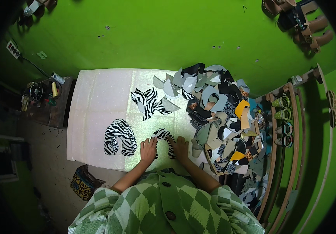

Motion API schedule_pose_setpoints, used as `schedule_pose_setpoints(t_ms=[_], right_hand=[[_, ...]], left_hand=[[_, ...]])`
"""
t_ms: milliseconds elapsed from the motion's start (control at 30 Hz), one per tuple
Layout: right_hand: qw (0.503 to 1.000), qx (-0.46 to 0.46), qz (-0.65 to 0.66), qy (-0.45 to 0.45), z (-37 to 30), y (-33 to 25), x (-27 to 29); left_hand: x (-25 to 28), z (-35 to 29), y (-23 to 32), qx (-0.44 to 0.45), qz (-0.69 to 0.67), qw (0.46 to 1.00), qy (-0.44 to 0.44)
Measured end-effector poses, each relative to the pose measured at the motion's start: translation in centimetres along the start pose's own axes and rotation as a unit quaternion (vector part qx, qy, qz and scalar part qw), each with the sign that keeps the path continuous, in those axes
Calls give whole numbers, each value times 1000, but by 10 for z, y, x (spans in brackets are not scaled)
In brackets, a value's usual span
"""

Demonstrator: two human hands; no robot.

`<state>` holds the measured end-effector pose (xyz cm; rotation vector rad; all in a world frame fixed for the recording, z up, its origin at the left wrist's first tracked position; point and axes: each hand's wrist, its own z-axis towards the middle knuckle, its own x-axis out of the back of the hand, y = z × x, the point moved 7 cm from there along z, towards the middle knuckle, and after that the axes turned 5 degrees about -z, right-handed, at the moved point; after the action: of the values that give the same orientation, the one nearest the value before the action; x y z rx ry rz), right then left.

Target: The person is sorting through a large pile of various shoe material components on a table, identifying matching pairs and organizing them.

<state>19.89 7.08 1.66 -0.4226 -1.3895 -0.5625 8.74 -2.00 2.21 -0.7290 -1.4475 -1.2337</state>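
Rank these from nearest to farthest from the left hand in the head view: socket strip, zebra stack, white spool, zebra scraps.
1. Zebra stack: on the table, just left of the left hand.
2. Zebra scraps: on the table, beyond the hand.
3. White spool: off the table's left side.
4. Socket strip: far left, on the wall.

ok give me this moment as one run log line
left hand: on arched zebra-print piece; right hand: on same piece; to left: zebra-print stack; to right: scrap heap

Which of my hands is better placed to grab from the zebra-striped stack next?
Probably the left hand: the zebra-striped stack lies just to its left, while the right hand is farther off, at the curved piece's right side.
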Motion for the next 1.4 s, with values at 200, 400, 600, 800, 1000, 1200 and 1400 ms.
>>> schedule_pose_setpoints(t_ms=[200,400,600,800,1000,1200,1400], right_hand=[[995,-61,73,-1,-8,9,-5],[936,-176,303,-20,12,24,-8],[913,-290,286,-10,16,32,-41],[781,-309,521,-153,12,35,-80],[575,-274,723,-268,11,24,-48],[543,-246,761,-255,33,-14,14],[591,-244,732,-233,60,-106,31]], left_hand=[[10,5,-8,84,-146,978,120],[-1,19,-22,203,-216,948,116],[-9,28,-28,244,-241,932,112],[-36,12,-58,321,-379,861,110],[-45,-13,-59,333,-477,813,26],[11,-37,-69,383,-687,617,-4],[80,-53,-167,320,-645,689,78]])
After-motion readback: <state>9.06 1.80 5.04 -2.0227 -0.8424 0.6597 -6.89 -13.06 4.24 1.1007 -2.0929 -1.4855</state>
